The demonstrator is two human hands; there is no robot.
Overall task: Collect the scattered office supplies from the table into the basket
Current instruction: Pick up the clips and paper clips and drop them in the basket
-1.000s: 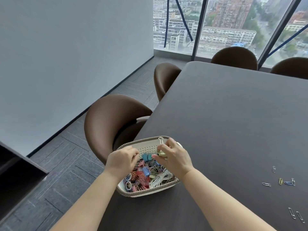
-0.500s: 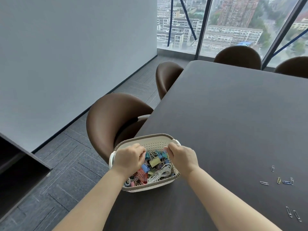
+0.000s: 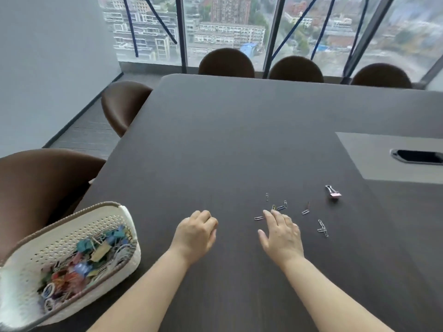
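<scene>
A white perforated basket (image 3: 28, 264) with a brown rim stands at the table's near left corner, filled with coloured binder clips and paper clips. Several paper clips (image 3: 322, 228) lie scattered on the dark table in front of me, and a pink binder clip (image 3: 333, 192) lies further right. My right hand (image 3: 281, 233) hovers flat, fingers straight, its fingertips beside a paper clip (image 3: 259, 218). My left hand (image 3: 196, 232) is over the bare table with fingers loosely curled and holds nothing.
The dark table (image 3: 239, 140) stretches far ahead, with a grey panel and cable slot (image 3: 417, 156) at the right. Brown chairs (image 3: 38, 178) stand along the left side and the far end. Windows lie beyond.
Both hands have left the basket and moved right over the table toward the paper clips. My view has swung right, so the basket now sits at the lower left.
</scene>
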